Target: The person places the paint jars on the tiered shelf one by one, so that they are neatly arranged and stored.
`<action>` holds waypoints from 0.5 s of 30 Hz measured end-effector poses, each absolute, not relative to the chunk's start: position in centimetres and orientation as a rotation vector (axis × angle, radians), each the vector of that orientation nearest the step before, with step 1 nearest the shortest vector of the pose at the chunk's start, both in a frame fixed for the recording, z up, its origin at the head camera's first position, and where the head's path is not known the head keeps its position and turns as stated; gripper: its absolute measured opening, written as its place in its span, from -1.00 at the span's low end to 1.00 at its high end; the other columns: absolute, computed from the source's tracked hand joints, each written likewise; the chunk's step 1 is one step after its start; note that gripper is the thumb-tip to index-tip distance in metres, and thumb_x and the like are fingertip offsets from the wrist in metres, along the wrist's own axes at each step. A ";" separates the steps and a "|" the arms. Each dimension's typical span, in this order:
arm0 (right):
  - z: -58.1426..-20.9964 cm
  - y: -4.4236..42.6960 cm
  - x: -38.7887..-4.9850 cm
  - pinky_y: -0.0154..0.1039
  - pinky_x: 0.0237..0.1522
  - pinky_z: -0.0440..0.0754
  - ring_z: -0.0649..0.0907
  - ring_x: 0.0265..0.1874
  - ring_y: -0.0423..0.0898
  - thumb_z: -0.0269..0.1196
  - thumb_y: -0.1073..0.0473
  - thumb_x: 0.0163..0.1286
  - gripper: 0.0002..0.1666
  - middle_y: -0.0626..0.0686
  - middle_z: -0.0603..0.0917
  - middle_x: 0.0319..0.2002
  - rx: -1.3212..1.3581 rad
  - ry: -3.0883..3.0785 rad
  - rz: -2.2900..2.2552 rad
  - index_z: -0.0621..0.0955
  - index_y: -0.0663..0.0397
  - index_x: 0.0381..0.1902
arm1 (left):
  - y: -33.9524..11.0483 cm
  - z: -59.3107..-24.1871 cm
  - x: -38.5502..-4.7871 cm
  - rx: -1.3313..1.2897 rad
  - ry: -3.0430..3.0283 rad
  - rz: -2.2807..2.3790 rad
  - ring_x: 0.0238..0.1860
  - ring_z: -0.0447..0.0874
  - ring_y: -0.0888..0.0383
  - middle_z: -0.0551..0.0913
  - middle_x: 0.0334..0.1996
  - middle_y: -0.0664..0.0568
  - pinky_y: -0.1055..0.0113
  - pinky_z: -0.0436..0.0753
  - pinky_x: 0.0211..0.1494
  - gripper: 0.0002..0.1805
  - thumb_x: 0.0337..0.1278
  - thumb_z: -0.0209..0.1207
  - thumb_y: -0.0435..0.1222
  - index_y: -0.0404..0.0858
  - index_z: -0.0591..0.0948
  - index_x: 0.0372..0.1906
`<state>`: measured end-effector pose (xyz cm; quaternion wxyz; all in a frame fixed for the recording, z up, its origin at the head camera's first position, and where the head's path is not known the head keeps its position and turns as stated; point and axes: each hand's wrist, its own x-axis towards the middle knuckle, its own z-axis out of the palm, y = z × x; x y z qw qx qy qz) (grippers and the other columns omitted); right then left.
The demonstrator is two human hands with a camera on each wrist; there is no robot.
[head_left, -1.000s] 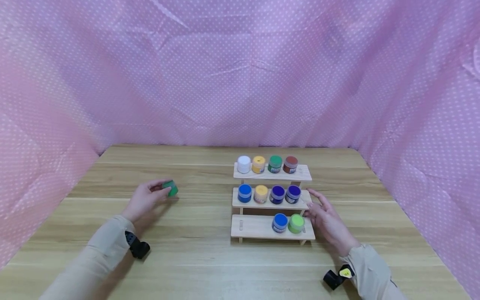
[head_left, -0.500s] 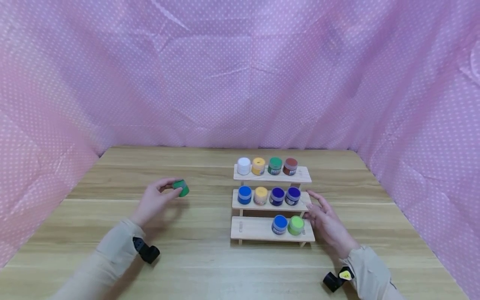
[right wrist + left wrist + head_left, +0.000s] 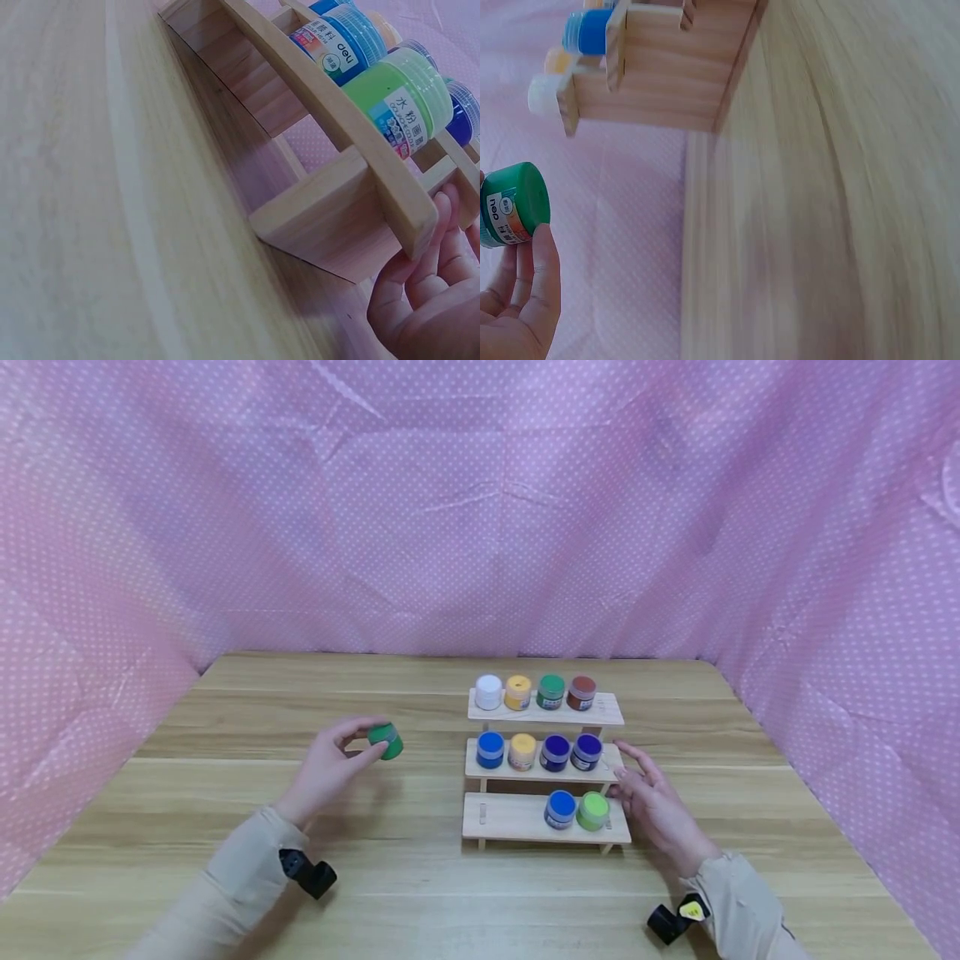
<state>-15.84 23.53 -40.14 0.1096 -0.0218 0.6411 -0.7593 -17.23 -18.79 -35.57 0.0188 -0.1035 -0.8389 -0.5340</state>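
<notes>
My left hand [image 3: 330, 768] pinches a small green-lidded paint jar [image 3: 386, 741] between thumb and fingertips, held tilted above the table to the left of the rack. In the left wrist view this paint jar [image 3: 514, 204] shows a printed label. A three-tier wooden rack [image 3: 502, 818] stands right of centre. My right hand [image 3: 660, 810] holds its right end, thumb and forefinger about the middle shelf's end. Curled fingertips [image 3: 444, 214] touch the wood in the right wrist view. On the lowest shelf stand a blue jar [image 3: 560, 810] and a light green jar [image 3: 593, 811], with bare board left of them.
The middle shelf bears a blue jar [image 3: 491, 750], a pale orange jar [image 3: 522, 752] and two purple jars. On the top shelf are white [image 3: 488, 692], yellow, green and brown jars. A pink dotted cloth [image 3: 480, 510] hangs behind the wooden table [image 3: 420, 893].
My left hand has moved to the right, towards the rack, carrying the green paint jar. The right hand and the rack have stayed in place.
</notes>
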 end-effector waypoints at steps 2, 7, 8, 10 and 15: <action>-40.1 23.5 -15.8 -0.44 -0.15 0.57 0.57 -0.34 -0.28 -0.01 0.22 0.48 -0.53 -0.19 0.56 -0.41 -0.055 1.894 -2.221 0.22 -0.20 0.27 | -18.5 -35.5 -17.1 -0.331 -2.602 -1.655 0.01 0.50 0.14 0.55 0.03 -0.11 0.51 0.62 -0.06 -0.60 0.22 0.20 -0.21 -0.27 0.54 0.13; -40.2 23.5 -15.8 -0.43 -0.16 0.57 0.57 -0.33 -0.29 -0.02 0.21 0.49 -0.56 -0.19 0.59 -0.33 -0.058 1.903 -2.210 0.23 -0.24 0.25 | -17.5 -35.4 -16.7 -0.391 -2.579 -1.629 0.01 0.51 0.19 0.56 0.03 -0.08 0.49 0.64 -0.07 -0.62 0.22 0.20 -0.23 -0.25 0.56 0.11; -40.3 23.5 -15.8 -0.44 -0.16 0.57 0.57 -0.33 -0.29 -0.02 0.22 0.49 -0.56 -0.19 0.58 -0.34 -0.066 1.899 -2.214 0.23 -0.24 0.24 | -17.3 -35.4 -16.6 -0.410 -2.568 -1.632 0.00 0.51 0.21 0.56 0.03 -0.08 0.48 0.64 -0.07 -0.62 0.21 0.21 -0.25 -0.27 0.56 0.11; -40.3 23.6 -15.9 -0.44 -0.17 0.57 0.57 -0.34 -0.29 -0.02 0.21 0.49 -0.57 -0.19 0.58 -0.34 -0.084 1.894 -2.220 0.24 -0.25 0.23 | -16.9 -35.3 -16.5 -0.449 -2.549 -1.633 -0.01 0.52 0.24 0.56 0.03 -0.08 0.45 0.66 -0.07 -0.63 0.20 0.21 -0.28 -0.29 0.55 0.10; -40.5 23.7 -15.9 -0.45 -0.19 0.58 0.58 -0.35 -0.29 -0.02 0.22 0.49 -0.57 -0.18 0.61 -0.30 -0.129 1.869 -2.242 0.23 -0.21 0.24 | -15.9 -35.1 -16.2 -0.530 -2.517 -1.642 -0.01 0.56 0.15 0.55 -0.01 -0.08 0.41 0.67 -0.05 -0.65 0.17 0.22 -0.35 -0.29 0.56 0.08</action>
